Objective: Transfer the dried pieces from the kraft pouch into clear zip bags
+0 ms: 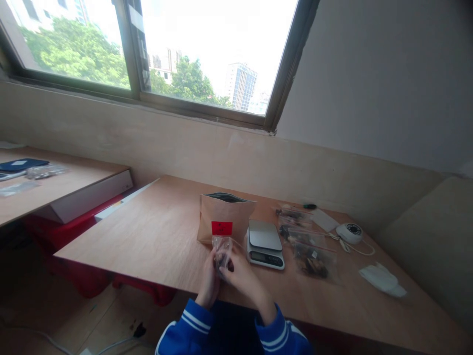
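Between my two hands is a small clear plastic bag [222,245] with brownish pieces inside, held near the table's front edge. My left hand [210,276] is closed around its left side. From the right, my right hand [236,268] grips the bag with bent fingers. Right behind it stands a brown kraft paper pouch [207,219], upright with its top open and a red label [221,228] on its front. What the pouch holds is hidden. Just right of my hands sits a white kitchen scale [265,241] with a bare metal plate.
Several zip bags of dark dried pieces [314,261] lie right of the scale. Beyond them are a white dome camera [349,232] with its cable, a white card [323,219] and a crumpled white tissue [382,279]. A second table [84,182] stands left, red stools [92,276] below.
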`<state>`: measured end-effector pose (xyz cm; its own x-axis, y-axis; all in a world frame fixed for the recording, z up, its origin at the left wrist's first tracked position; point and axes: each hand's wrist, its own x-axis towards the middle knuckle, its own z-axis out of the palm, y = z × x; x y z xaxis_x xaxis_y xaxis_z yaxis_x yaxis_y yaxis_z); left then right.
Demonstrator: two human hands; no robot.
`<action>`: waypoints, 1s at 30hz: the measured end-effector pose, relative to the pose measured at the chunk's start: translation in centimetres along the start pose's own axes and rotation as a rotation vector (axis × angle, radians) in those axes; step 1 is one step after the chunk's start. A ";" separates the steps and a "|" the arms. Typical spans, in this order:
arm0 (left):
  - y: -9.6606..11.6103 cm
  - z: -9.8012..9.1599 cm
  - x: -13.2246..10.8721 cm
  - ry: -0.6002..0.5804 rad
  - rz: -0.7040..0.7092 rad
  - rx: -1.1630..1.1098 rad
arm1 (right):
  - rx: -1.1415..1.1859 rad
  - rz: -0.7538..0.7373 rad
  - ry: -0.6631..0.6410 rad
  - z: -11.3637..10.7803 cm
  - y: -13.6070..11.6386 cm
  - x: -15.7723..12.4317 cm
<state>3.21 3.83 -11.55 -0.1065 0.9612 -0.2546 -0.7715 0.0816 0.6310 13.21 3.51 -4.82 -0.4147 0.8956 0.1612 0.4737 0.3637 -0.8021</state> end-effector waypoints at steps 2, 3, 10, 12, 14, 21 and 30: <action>0.1 0.0 0.0 -0.014 0.009 -0.005 | 0.000 -0.012 -0.010 0.0 -0.3 -0.3; 0.1 0.1 -0.1 -0.018 0.010 -0.011 | 0.001 -0.015 -0.009 -0.1 -0.4 -0.3; 0.7 0.8 -0.5 -0.007 -0.020 -0.073 | 0.124 0.013 0.111 -0.7 -0.8 -0.7; 0.6 0.8 -0.5 0.000 -0.008 -0.087 | 0.178 0.017 0.163 -1.8 -1.5 -1.2; 0.6 0.9 -0.4 -0.020 -0.029 -0.092 | 0.234 -0.016 0.201 -3.2 -2.8 -1.5; 0.6 0.6 -0.1 -0.026 -0.097 -0.064 | 0.251 -0.328 0.576 -7.9 -8.3 2.6; 1.0 0.9 -0.6 -0.001 -0.101 -0.016 | -0.154 -0.379 0.406 -7.3 -7.0 9.0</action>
<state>3.06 3.54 -10.13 -0.0271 0.9485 -0.3158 -0.7880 0.1741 0.5905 11.83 10.87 6.41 -0.2603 0.7111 0.6532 0.4709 0.6840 -0.5571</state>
